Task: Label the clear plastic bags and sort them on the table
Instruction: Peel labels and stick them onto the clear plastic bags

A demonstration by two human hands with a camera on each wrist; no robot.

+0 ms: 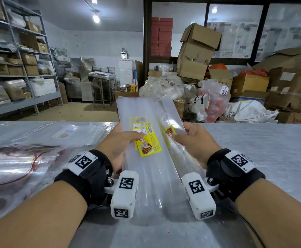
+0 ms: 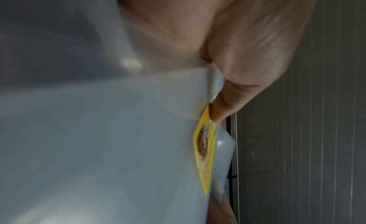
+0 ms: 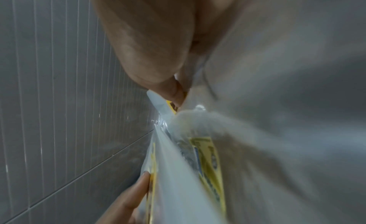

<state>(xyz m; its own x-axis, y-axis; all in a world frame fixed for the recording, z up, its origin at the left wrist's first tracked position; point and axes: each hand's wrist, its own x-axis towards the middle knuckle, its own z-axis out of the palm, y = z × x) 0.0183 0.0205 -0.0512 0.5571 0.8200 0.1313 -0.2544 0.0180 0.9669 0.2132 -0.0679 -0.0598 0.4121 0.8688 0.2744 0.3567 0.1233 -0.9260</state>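
Both hands hold long clear plastic bags up over the near middle of the table (image 1: 253, 140). My left hand (image 1: 123, 140) grips a stack of clear bags (image 1: 142, 111) with its thumb on a yellow label (image 1: 148, 145). The left wrist view shows the thumb (image 2: 223, 105) pressing that yellow label (image 2: 205, 150). My right hand (image 1: 189, 138) pinches another clear bag (image 1: 171, 111) that bears its own yellow label (image 1: 169, 131). The right wrist view shows my right thumb (image 3: 174, 89) on the bag (image 3: 277, 164), with left fingertips (image 3: 138, 185) on the neighbouring stack.
A loose pile of clear bags (image 1: 39, 140), some with labels or red print, covers the table's left part. Beyond the far edge stand cardboard boxes (image 1: 196, 51), filled plastic sacks (image 1: 164, 85) and metal shelving (image 1: 17, 59).
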